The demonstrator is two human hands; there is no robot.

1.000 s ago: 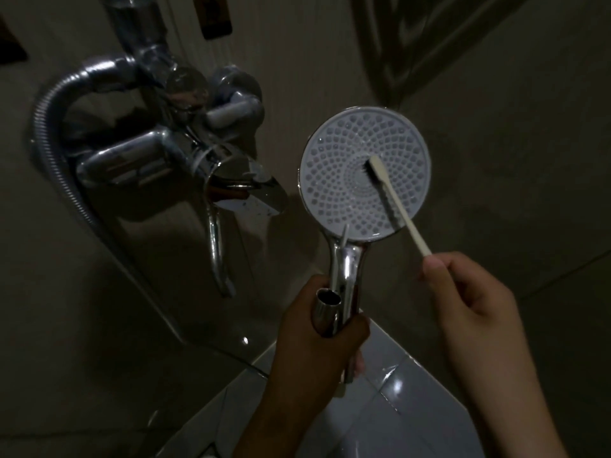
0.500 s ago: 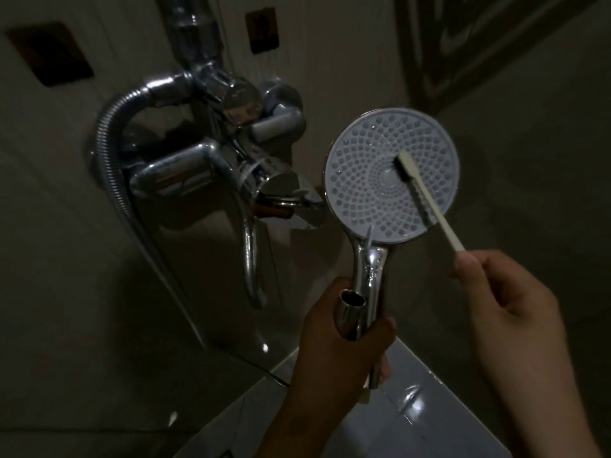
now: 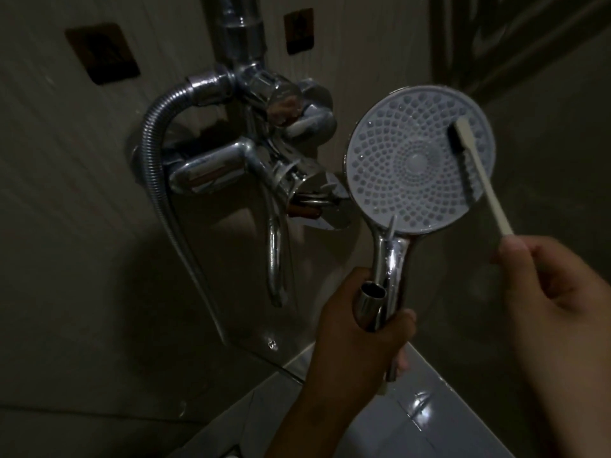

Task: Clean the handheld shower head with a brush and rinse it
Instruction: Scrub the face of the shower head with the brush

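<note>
A: Where is the shower head (image 3: 420, 160)?
B: Right of centre, upright, with the brush (image 3: 485, 180) bristles on its right side.
A: And the hands?
B: The left hand (image 3: 360, 328) is wrapped round its chrome handle, and the right hand (image 3: 555, 285) pinches the brush's end. The mixer tap (image 3: 264, 166) is on the left.

Nothing readable is showing: no lettering, brand or number is standing out on the shower head (image 3: 420, 160), the brush (image 3: 488, 190) or the mixer tap (image 3: 258, 166).
</note>
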